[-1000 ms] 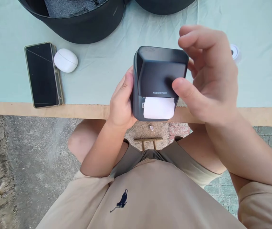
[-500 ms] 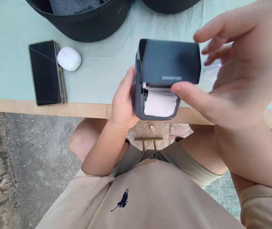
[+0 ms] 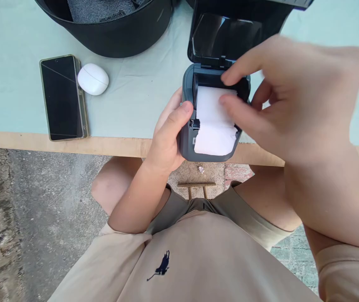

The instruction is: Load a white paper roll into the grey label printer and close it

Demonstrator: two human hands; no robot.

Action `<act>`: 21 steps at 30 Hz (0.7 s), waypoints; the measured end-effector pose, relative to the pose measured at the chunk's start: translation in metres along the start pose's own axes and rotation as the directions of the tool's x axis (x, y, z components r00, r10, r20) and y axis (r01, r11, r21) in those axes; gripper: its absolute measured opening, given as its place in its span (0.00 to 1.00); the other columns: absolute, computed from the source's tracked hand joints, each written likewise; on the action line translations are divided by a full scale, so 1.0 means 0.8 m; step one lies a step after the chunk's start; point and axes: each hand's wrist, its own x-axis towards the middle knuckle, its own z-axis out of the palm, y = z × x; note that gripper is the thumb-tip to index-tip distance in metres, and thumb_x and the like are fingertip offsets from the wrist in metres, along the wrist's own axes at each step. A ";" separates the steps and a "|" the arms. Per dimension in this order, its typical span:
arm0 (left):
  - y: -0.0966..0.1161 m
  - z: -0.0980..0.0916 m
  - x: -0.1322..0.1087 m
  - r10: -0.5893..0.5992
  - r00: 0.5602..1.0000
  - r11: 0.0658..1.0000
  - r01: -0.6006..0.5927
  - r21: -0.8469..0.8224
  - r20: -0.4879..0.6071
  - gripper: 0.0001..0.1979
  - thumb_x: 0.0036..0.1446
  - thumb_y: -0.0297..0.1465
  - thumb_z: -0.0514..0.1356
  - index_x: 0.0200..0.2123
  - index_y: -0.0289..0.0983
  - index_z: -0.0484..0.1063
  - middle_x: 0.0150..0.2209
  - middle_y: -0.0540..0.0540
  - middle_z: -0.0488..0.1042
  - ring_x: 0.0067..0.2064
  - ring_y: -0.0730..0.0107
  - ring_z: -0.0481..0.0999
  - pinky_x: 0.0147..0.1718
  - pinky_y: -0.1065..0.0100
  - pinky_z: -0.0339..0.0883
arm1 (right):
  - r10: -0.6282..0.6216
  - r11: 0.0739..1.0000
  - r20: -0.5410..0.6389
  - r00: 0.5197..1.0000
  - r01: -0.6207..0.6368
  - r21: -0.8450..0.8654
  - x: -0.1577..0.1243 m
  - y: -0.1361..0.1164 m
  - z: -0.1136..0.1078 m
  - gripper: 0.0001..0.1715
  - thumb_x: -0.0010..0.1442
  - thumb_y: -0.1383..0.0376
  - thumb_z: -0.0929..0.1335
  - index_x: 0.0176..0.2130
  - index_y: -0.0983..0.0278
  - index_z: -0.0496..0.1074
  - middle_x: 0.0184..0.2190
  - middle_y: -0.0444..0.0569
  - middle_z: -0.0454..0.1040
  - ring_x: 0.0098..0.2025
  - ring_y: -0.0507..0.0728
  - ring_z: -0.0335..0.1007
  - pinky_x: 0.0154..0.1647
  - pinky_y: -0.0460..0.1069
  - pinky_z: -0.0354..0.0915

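A dark label printer (image 3: pixel 188 144) is gripped along its left side by my left hand (image 3: pixel 165 140), with the thumb over the rim. Its lid (image 3: pixel 226 37) stands swung back, showing a glossy black inside. White label paper (image 3: pixel 209 105) lies in the compartment, and its torn end hangs over the front edge. My right hand (image 3: pixel 299 100), partly blurred, reaches in from the right with thumb and forefinger apart over the paper. Whether those fingertips touch the paper I cannot tell. The right side of the compartment is partly hidden by this hand.
A phone (image 3: pixel 61 98) lies at the table's front edge (image 3: pixel 119 143), beside a white rounded case (image 3: pixel 93 79). An open black zip case (image 3: pixel 126 37) with grey foam stands behind them. My knees are under the table edge.
The printer's lid has swung from nearly closed to fully back, uncovering the paper inside. My right hand has moved from the lid to above the paper; my left thumb now lies over the rim.
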 end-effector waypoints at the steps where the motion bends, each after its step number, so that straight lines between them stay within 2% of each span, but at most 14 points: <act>1: 0.000 0.001 -0.001 0.004 1.000 1.000 -0.004 0.004 -0.001 0.13 0.59 0.36 0.53 0.46 0.41 0.68 0.40 0.48 0.74 0.54 0.61 0.71 0.55 0.60 0.63 | -0.007 0.994 0.063 0.998 0.014 -0.105 0.002 -0.004 0.001 0.08 0.55 0.61 0.66 0.39 0.54 0.68 0.30 0.42 0.71 0.30 0.56 0.68 0.28 0.55 0.61; 4: 0.002 0.001 -0.002 -0.001 1.000 1.000 0.002 0.028 -0.017 0.11 0.60 0.35 0.53 0.45 0.43 0.68 0.38 0.49 0.73 0.53 0.63 0.72 0.53 0.61 0.65 | 0.098 0.961 0.225 0.969 -0.033 -0.275 0.006 -0.013 0.001 0.11 0.56 0.58 0.64 0.42 0.50 0.66 0.30 0.43 0.72 0.30 0.59 0.68 0.27 0.57 0.58; 7: 0.003 0.002 -0.004 -0.033 0.999 0.998 0.034 0.045 -0.029 0.12 0.58 0.35 0.55 0.46 0.43 0.68 0.38 0.48 0.73 0.53 0.62 0.71 0.52 0.61 0.66 | 0.105 0.947 0.256 0.961 -0.017 -0.322 0.006 -0.014 -0.003 0.12 0.55 0.59 0.65 0.42 0.49 0.65 0.29 0.43 0.72 0.29 0.60 0.67 0.25 0.57 0.57; 9: 0.003 0.004 -0.004 -0.034 0.998 0.998 0.036 0.047 -0.056 0.13 0.58 0.36 0.55 0.46 0.42 0.68 0.39 0.48 0.73 0.54 0.61 0.71 0.52 0.61 0.66 | 0.038 0.979 0.212 0.977 0.006 -0.202 0.003 -0.011 -0.010 0.14 0.52 0.60 0.67 0.42 0.51 0.66 0.30 0.42 0.72 0.28 0.57 0.67 0.25 0.56 0.59; 11: 0.003 0.006 -0.005 -0.024 0.996 0.999 0.028 0.040 -0.087 0.12 0.59 0.36 0.53 0.46 0.42 0.67 0.39 0.49 0.73 0.55 0.62 0.70 0.53 0.61 0.66 | -0.009 0.998 0.165 0.986 -0.002 0.066 -0.003 -0.007 -0.016 0.19 0.51 0.62 0.69 0.44 0.52 0.66 0.37 0.41 0.73 0.34 0.55 0.71 0.22 0.52 0.60; 12: 0.003 0.008 -0.004 -0.019 0.995 0.999 0.023 0.029 -0.102 0.11 0.60 0.35 0.52 0.45 0.42 0.67 0.39 0.49 0.73 0.56 0.62 0.70 0.53 0.61 0.66 | 0.007 0.972 0.140 0.990 -0.040 0.233 -0.005 -0.004 -0.019 0.20 0.50 0.63 0.70 0.44 0.53 0.66 0.42 0.41 0.72 0.38 0.54 0.71 0.20 0.50 0.60; 13: 0.003 0.010 -0.004 -0.016 0.994 1.000 0.018 0.015 -0.112 0.11 0.60 0.34 0.52 0.44 0.41 0.68 0.39 0.49 0.73 0.56 0.63 0.70 0.53 0.62 0.66 | 0.052 0.910 0.112 0.992 -0.093 0.405 -0.007 -0.001 -0.020 0.20 0.51 0.63 0.70 0.44 0.53 0.66 0.44 0.42 0.71 0.39 0.54 0.72 0.19 0.49 0.59; 15: 0.004 0.014 -0.004 -0.001 0.990 1.000 -0.003 -0.026 -0.139 0.10 0.61 0.33 0.51 0.42 0.39 0.68 0.38 0.48 0.74 0.56 0.63 0.71 0.53 0.61 0.66 | 0.187 0.679 0.088 0.978 -0.194 0.708 -0.009 0.007 -0.018 0.17 0.51 0.58 0.70 0.42 0.54 0.66 0.39 0.43 0.71 0.33 0.52 0.71 0.15 0.48 0.57; 17: 0.006 0.016 -0.003 0.003 0.985 0.998 -0.013 -0.058 -0.173 0.10 0.61 0.33 0.50 0.42 0.38 0.69 0.37 0.46 0.75 0.56 0.62 0.71 0.54 0.60 0.65 | 0.318 0.422 0.141 0.938 -0.273 0.865 -0.008 0.017 -0.010 0.21 0.46 0.51 0.71 0.38 0.56 0.67 0.29 0.42 0.68 0.23 0.50 0.66 0.11 0.49 0.54; 18: 0.007 0.017 -0.003 0.000 0.980 0.998 -0.013 -0.065 -0.199 0.11 0.61 0.34 0.50 0.42 0.37 0.69 0.37 0.46 0.75 0.56 0.62 0.71 0.55 0.59 0.65 | 0.365 0.343 0.193 0.911 -0.324 0.882 -0.008 0.023 -0.003 0.25 0.41 0.49 0.73 0.36 0.57 0.68 0.26 0.41 0.66 0.22 0.50 0.64 0.10 0.48 0.53; 20: 0.008 0.014 -0.003 -0.024 0.983 0.999 0.014 -0.052 -0.185 0.13 0.61 0.34 0.49 0.44 0.37 0.68 0.39 0.45 0.75 0.57 0.61 0.69 0.56 0.58 0.63 | 0.437 0.284 0.183 0.881 -0.328 0.901 -0.009 0.033 0.011 0.28 0.35 0.50 0.76 0.34 0.57 0.66 0.25 0.39 0.63 0.21 0.47 0.63 0.09 0.45 0.49; 21: 0.008 0.013 -0.003 -0.029 0.983 0.999 0.022 -0.040 -0.181 0.14 0.61 0.34 0.49 0.45 0.37 0.68 0.41 0.45 0.75 0.58 0.60 0.68 0.56 0.57 0.62 | 0.444 0.309 0.120 0.888 -0.278 0.909 -0.011 0.037 0.018 0.28 0.36 0.52 0.77 0.33 0.58 0.64 0.25 0.38 0.63 0.20 0.46 0.61 0.09 0.44 0.48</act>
